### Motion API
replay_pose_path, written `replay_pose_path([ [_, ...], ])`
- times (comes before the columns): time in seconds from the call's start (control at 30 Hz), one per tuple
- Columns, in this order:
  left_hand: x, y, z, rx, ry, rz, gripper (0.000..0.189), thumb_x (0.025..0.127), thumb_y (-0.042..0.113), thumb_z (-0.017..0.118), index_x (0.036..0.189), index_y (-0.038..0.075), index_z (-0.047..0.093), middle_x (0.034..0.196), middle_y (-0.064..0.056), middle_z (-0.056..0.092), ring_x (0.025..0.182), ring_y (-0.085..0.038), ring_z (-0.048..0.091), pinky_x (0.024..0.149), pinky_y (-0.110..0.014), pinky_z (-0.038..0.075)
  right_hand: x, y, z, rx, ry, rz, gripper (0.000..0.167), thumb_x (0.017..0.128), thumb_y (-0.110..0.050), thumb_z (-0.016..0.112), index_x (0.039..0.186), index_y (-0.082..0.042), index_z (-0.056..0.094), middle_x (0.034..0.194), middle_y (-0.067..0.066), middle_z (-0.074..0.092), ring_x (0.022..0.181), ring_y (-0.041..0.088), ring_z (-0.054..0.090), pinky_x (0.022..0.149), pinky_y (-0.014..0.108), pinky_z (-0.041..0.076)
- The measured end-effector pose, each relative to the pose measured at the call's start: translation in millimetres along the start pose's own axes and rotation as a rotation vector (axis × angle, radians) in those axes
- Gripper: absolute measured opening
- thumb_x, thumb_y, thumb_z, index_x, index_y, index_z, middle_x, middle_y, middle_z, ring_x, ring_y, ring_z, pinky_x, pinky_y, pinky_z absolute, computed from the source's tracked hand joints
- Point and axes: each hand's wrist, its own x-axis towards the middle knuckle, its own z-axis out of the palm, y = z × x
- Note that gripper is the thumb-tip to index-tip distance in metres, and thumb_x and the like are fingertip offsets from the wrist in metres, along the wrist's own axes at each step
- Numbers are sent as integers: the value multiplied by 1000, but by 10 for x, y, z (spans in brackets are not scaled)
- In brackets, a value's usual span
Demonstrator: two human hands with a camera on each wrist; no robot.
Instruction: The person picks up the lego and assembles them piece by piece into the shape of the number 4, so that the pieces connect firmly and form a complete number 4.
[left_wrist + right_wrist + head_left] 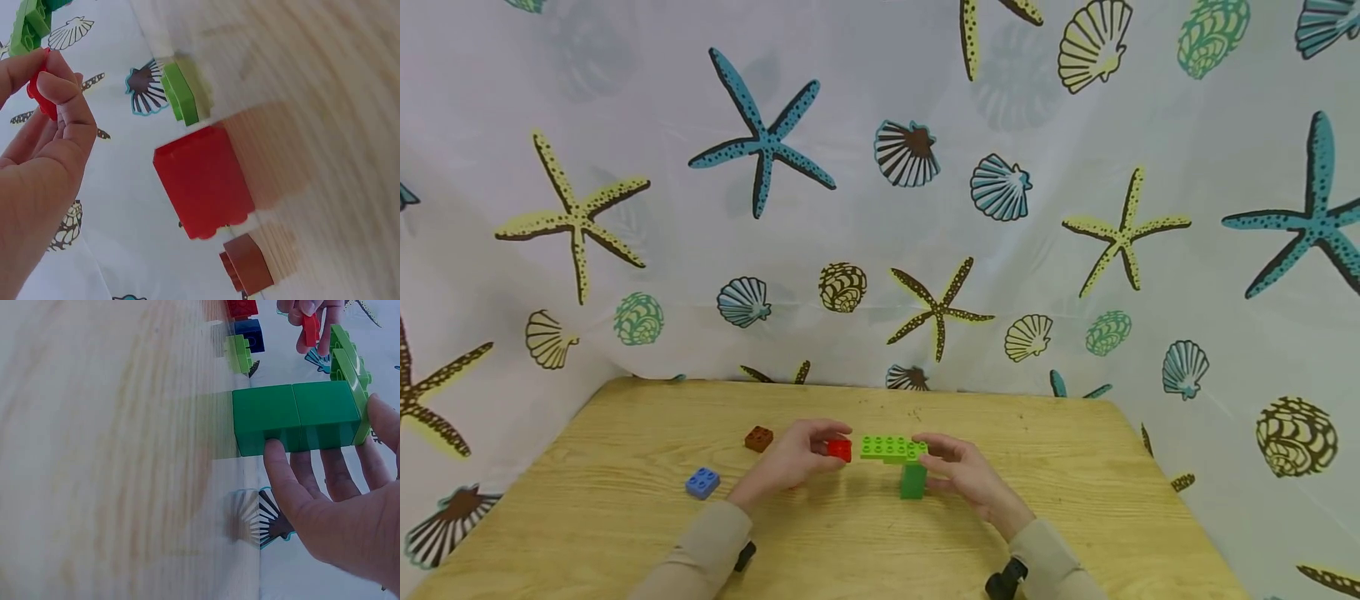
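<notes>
In the head view my left hand (pixel 792 457) pinches a small red toy brick (pixel 839 451) between thumb and fingers, over the table. To its right, a short gap away, stands a tower of two dark green bricks (pixel 265 419) on the table. Lime green bricks (pixel 883 447) lie across its top and jut out leftward, toward the red one. My right hand (pixel 968 477) steadies this tower from the right, its thumb at the lime brick and its fingers along the green sides.
A blue brick (pixel 702 482) and a brown brick (pixel 759 438) lie on the wooden table (pixel 647 533) to the left. A larger red block (pixel 203 181) and a loose lime brick (pixel 180 94) stand near my left hand, mostly hidden behind it in the head view. A patterned cloth hangs behind.
</notes>
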Motion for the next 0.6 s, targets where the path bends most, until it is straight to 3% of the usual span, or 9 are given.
replay_pose_path([
  [0.33,65,68,159,3,-58,7,50,85,12,77,133,11,61,126,-8,65,109,-23,62,89,-39,54,11,9,-2,-6,-12,-17,56,96,-30,63,145,-8,48,130,9,56,109,13,60,99,49,49],
  [0.6,103,120,247,-37,-83,47,54,84,9,76,135,10,58,120,-11,67,95,-17,67,80,-32,57,14,8,6,2,-9,-15,54,97,-29,62,144,-8,48,130,8,57,109,13,61,97,46,51],
])
